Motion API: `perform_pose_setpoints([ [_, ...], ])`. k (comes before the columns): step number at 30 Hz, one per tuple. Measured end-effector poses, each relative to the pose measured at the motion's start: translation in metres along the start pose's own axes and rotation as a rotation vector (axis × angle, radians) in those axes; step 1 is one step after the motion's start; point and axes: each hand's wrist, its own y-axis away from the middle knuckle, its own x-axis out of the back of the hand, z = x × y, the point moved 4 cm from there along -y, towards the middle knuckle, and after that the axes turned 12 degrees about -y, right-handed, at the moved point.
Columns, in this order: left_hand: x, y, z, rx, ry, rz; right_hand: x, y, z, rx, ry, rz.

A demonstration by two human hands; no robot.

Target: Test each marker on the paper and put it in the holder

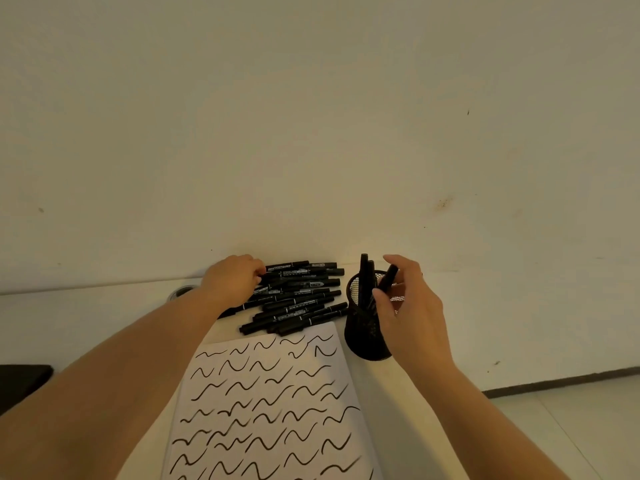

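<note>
Head view: paper [273, 410] is nearly full of squiggles and a few markers stand in the mesh holder [363, 327], yet a big pile of markers [298, 296] is left by the wall, so plenty remains. Right hand [408, 306] pinches a marker [388, 278] at the holder's rim. Left hand [232, 280], fingers curled, grips one in the pile.

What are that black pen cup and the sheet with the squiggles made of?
The pen cup looks like black metal wire mesh: light shows through its fine grid near the rim. The sheet looks like plain matte white paper, flat and thin, with ink strokes soaked in without shine.
</note>
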Motion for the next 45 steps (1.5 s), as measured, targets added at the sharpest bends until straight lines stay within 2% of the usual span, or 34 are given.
perform_pose_setpoints([
  [15,-0.010,-0.017,0.002,0.019,-0.010,-0.075,-0.008,-0.003,-0.004,0.056,0.131,-0.087],
  [19,0.000,-0.011,0.000,0.072,-0.001,-0.004,-0.008,-0.002,-0.009,0.079,0.156,-0.118],
  [23,0.024,0.010,-0.003,0.104,-0.023,0.101,0.000,0.004,-0.021,0.162,0.275,-0.001],
  [27,0.057,0.053,0.013,0.086,0.139,0.219,0.007,0.026,-0.043,0.277,0.239,0.137],
  [29,0.070,0.085,0.029,0.053,0.297,0.222,0.006,0.040,-0.049,0.196,0.075,0.086],
  [31,0.078,0.122,0.048,0.004,0.423,0.183,-0.002,0.056,-0.051,0.002,-0.143,-0.058],
  [34,0.079,0.173,0.075,-0.070,0.497,0.129,-0.017,0.086,-0.055,-0.156,-0.305,-0.190],
  [41,0.063,0.240,0.104,-0.158,0.566,0.067,-0.035,0.143,-0.050,-0.328,-0.408,-0.105],
  [45,0.056,0.267,0.105,-0.144,0.549,0.146,-0.036,0.165,-0.043,-0.413,-0.458,-0.076],
])
